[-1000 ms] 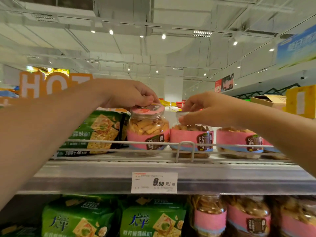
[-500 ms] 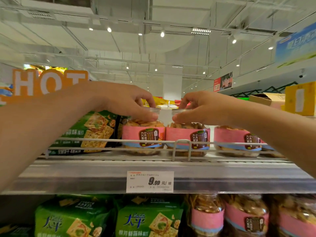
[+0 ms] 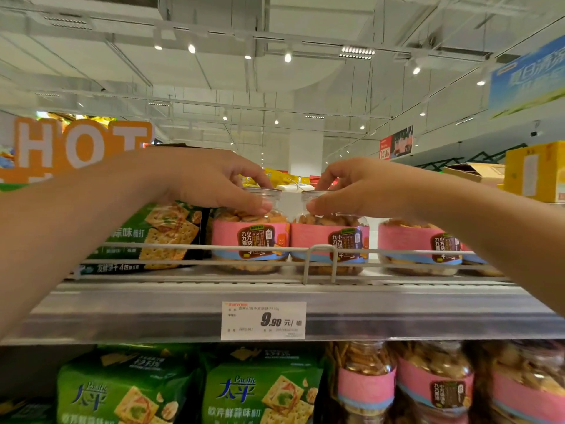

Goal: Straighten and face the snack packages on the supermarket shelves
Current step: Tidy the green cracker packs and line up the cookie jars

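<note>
Two shelves fill the view, and the top shelf (image 3: 183,304) is where the action is, a metal deck with a wire rail (image 3: 319,249) along its front edge. On its left lies a green cracker pack (image 3: 159,237), label out, leaning behind the rail. Right beside it, two pink-banded jars stand touching each other, dark labels facing front. Left hand (image 3: 211,179) is over the left jar (image 3: 250,240), fingers curled round its clear lid, thumb at the front of the rim. Right hand (image 3: 360,186) mirrors it on the right jar (image 3: 330,241), fingertips and thumb pinching that lid from above. A third jar (image 3: 420,249) sits a little apart to the right, label also forward, partly behind the right forearm. Below the two held jars, a white price tag (image 3: 263,320) reading 9.90 is fixed on the shelf lip. Down on the lower shelf, green bags (image 3: 260,390) take the left and middle, more pink jars (image 3: 434,384) the right, tops hidden under the deck. Up behind the left arm, an orange HOT sign (image 3: 79,146).
</note>
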A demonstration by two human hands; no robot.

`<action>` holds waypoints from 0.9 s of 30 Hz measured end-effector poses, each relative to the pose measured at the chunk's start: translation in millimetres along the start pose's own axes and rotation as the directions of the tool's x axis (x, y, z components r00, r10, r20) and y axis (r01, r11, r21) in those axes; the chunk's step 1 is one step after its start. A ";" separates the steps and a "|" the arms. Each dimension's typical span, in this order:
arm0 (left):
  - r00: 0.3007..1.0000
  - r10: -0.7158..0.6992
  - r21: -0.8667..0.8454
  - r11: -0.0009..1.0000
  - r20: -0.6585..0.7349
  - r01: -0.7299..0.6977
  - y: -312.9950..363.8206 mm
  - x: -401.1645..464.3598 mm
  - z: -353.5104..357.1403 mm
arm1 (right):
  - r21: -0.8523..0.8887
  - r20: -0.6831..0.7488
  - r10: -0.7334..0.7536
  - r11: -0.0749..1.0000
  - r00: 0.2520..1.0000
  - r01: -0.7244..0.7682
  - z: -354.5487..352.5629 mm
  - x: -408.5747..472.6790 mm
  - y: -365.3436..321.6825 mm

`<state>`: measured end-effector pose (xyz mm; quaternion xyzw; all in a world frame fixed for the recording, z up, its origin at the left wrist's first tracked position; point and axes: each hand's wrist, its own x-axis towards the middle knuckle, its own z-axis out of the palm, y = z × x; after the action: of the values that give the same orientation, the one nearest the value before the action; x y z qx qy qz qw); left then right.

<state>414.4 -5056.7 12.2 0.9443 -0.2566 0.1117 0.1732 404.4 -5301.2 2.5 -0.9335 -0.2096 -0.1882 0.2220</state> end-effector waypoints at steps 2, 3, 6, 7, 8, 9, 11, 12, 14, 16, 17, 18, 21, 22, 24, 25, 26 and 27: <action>1.000 0.008 -0.008 1.000 -0.012 -0.008 -2.1 1.1 0.3 | 0.004 -0.022 -0.011 1.000 1.000 0.011 1.0 -1.1 0.4; 1.000 0.007 -0.015 1.000 -0.024 -0.007 -2.9 1.8 0.3 | 0.009 -0.032 -0.016 1.000 0.999 0.016 1.6 -1.3 0.3; 0.994 0.040 -0.011 0.999 -0.104 -0.041 0.2 6.2 -1.6 | 0.027 -0.096 -0.046 0.998 0.994 0.049 -3.0 -0.3 -1.0; 0.986 0.055 -0.022 0.998 -0.156 -0.059 2.6 8.2 -4.6 | 0.050 -0.138 -0.053 0.997 0.989 0.061 -8.7 0.7 -1.7; 0.974 0.067 -0.053 0.995 -0.216 -0.080 5.9 10.8 -8.2 | 0.081 -0.189 -0.057 0.994 0.980 0.073 -16.6 1.5 -2.1; 0.957 0.077 -0.092 0.990 -0.279 -0.107 10.2 13.8 -12.1 | 0.106 -0.244 -0.058 0.991 0.968 0.086 -26.5 1.7 -2.3; 0.915 0.105 -0.147 0.974 -0.389 -0.175 22.1 21.8 -18.2 | 0.110 -0.345 -0.064 0.988 0.936 0.108 -48.9 -0.5 -1.2; 0.895 0.122 -0.173 0.961 -0.428 -0.214 30.1 26.8 -19.2 | 0.100 -0.388 -0.067 0.988 0.919 0.115 -60.2 -3.4 0.6; 0.864 0.152 -0.244 0.923 -0.480 -0.298 49.9 39.3 -16.5 | 0.074 -0.458 -0.066 0.991 0.886 0.112 -81.2 -10.7 7.8; 0.844 0.156 -0.313 0.881 -0.514 -0.354 72.8 54.9 -11.4 | 0.064 -0.494 -0.051 0.993 0.868 0.095 -100.4 -19.7 19.9; 0.840 0.155 -0.334 0.868 -0.520 -0.368 85.4 62.7 -8.4 | 0.067 -0.503 -0.041 0.994 0.863 0.086 -109.2 -23.9 27.6; 0.840 0.160 -0.341 0.862 -0.518 -0.375 98.1 70.7 -4.8 | 0.072 -0.510 -0.031 0.994 0.860 0.078 -117.7 -27.7 36.8; 0.854 0.199 -0.326 0.864 -0.480 -0.385 131.7 92.3 7.3 | 0.046 -0.513 -0.002 0.999 0.858 0.030 -138.3 -37.4 67.0; 0.861 0.210 -0.325 0.863 -0.463 -0.386 141.7 98.8 10.9 | 0.028 -0.511 0.004 1.000 0.860 0.012 -144.3 -38.8 77.6; 0.875 0.220 -0.328 0.866 -0.430 -0.379 158.7 111.7 19.7 | 0.011 -0.502 0.011 1.000 0.865 -0.007 -153.0 -40.1 100.1; 0.880 0.216 -0.330 0.868 -0.423 -0.372 165.3 118.2 24.5 | 0.003 -0.490 0.011 1.000 0.871 -0.011 -156.0 -39.8 111.0; 0.884 0.210 -0.331 0.871 -0.419 -0.363 171.2 124.2 29.4 | -0.014 -0.476 0.009 1.000 0.879 -0.017 -157.9 -38.6 121.0; 0.888 0.200 -0.332 0.875 -0.415 -0.353 175.9 129.5 34.1 | -0.037 -0.463 0.003 0.999 0.887 -0.022 -159.2 -37.1 129.5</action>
<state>435.7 -5269.8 67.2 0.8035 -0.3715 0.2558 0.3886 393.6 -5496.5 74.7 -0.8675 -0.1409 -0.4079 0.2473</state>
